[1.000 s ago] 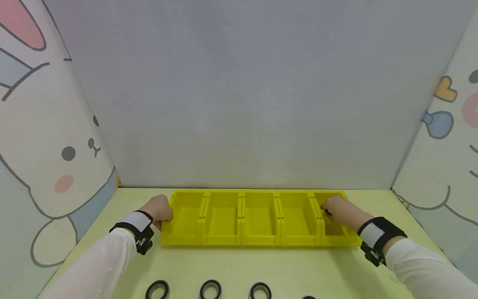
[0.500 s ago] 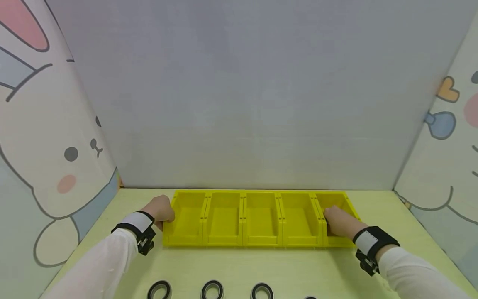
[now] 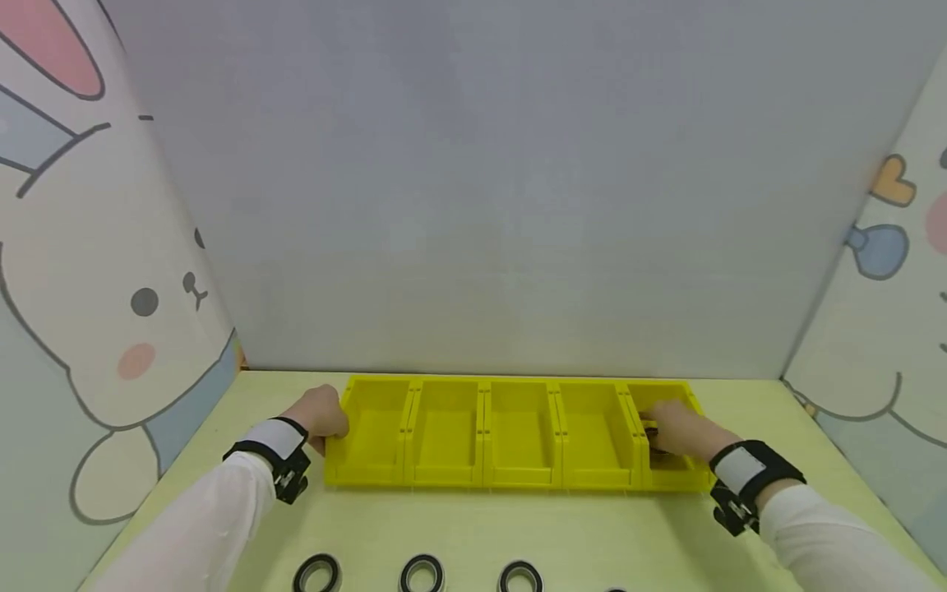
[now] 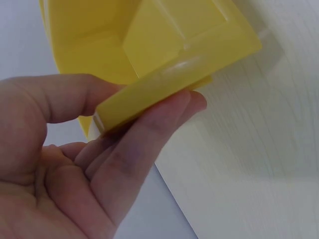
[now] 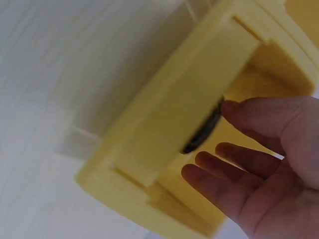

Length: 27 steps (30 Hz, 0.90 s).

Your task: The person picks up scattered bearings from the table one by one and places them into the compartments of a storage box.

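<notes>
A row of joined yellow storage bins [image 3: 518, 475] stands on the table. My left hand [image 3: 320, 413] pinches the side wall of the leftmost bin [image 4: 164, 74], thumb inside and fingers outside. In the rightmost bin [image 3: 669, 479], my right hand [image 3: 681, 432] reaches in with thumb and fingers spread apart. A dark bearing [image 5: 203, 130] lies in that bin, partly hidden behind its front lip, the thumb tip right at its edge. Similar black-and-silver ring bearings [image 3: 422, 573] lie along the near edge of the view.
The pale table [image 3: 473, 526] reaches back to a grey wall panel [image 3: 503, 205]. Side panels with cartoon drawings [image 3: 140, 362] stand left and right. Another bearing [image 3: 316, 573] lies at front left, and one is mostly cut off by the frame's bottom.
My right hand has gone lower into the rightmost bin with the bearing, and its fingers have since parted from it. The left hand keeps its grip on the bin wall.
</notes>
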Tool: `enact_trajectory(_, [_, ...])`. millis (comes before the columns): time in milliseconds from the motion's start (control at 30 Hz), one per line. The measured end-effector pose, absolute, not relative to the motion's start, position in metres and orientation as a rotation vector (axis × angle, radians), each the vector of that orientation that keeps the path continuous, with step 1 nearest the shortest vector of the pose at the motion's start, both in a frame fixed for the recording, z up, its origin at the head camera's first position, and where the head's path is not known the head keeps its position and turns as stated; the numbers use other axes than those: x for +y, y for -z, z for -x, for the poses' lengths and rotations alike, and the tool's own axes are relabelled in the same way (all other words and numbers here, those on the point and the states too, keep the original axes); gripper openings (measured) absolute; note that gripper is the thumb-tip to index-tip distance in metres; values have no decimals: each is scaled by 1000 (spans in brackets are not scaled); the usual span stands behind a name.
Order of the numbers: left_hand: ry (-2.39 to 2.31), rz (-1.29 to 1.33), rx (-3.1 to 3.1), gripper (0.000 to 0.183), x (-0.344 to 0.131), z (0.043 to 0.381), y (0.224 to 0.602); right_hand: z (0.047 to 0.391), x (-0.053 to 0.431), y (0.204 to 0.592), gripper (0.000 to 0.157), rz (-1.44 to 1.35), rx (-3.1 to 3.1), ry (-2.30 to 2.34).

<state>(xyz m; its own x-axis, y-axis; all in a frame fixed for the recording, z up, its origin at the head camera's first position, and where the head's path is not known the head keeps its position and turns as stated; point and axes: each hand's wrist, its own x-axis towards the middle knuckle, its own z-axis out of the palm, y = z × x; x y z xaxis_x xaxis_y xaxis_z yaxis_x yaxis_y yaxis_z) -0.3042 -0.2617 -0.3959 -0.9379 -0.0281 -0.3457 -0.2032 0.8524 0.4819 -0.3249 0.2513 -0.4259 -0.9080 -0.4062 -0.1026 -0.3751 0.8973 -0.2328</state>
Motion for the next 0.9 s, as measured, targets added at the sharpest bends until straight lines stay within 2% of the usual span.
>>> enact_trajectory(67, [-743, 169, 2708, 18, -262, 304, 394, 324, 251, 407, 37, 585, 2945, 360])
enact_trajectory(200, [-730, 170, 2718, 16, -263, 304, 391, 309, 240, 364, 55, 627, 3077, 383])
enact_trajectory(300, [-729, 166, 2714, 17, -261, 304, 390, 285, 225, 338, 71, 764, 3137, 345])
enact_trajectory(400, [-731, 158, 2714, 17, -260, 305, 388, 256, 210, 328, 77, 879, 3144, 337])
enact_trajectory(667, [-760, 160, 2715, 20, -259, 304, 391, 185, 188, 358, 79, 1237, 3144, 281])
enact_trajectory(900, [-737, 164, 2713, 20, -259, 302, 393, 162, 195, 416, 79, 1339, 3077, 308])
